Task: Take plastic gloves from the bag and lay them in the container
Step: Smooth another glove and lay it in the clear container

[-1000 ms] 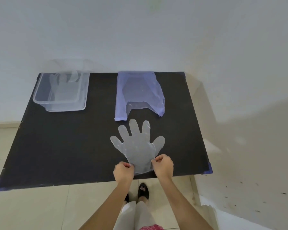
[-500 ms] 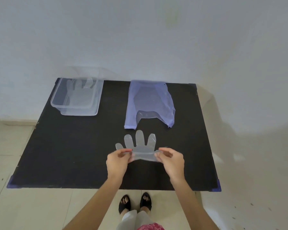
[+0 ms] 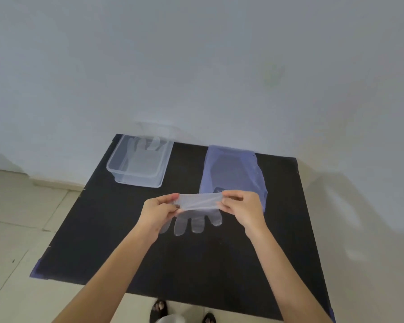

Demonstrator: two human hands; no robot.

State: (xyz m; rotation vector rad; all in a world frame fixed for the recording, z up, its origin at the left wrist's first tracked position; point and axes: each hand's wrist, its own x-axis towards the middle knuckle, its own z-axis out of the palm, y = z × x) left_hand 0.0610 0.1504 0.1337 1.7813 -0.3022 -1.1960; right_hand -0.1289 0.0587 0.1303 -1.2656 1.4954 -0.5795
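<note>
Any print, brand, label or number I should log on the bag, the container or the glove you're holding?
None can be read.
Glove, held between left hand and right hand: clear film, no print visible.
Bag: plain bluish plastic, one tiny dark speck near its top, too small to read.
Container: clear, no label visible.
Table: plain black.

On the table (image 3: 103, 248), the container (image 3: 160, 176) sits left of the bag (image 3: 233, 169), both at the far edge.
</note>
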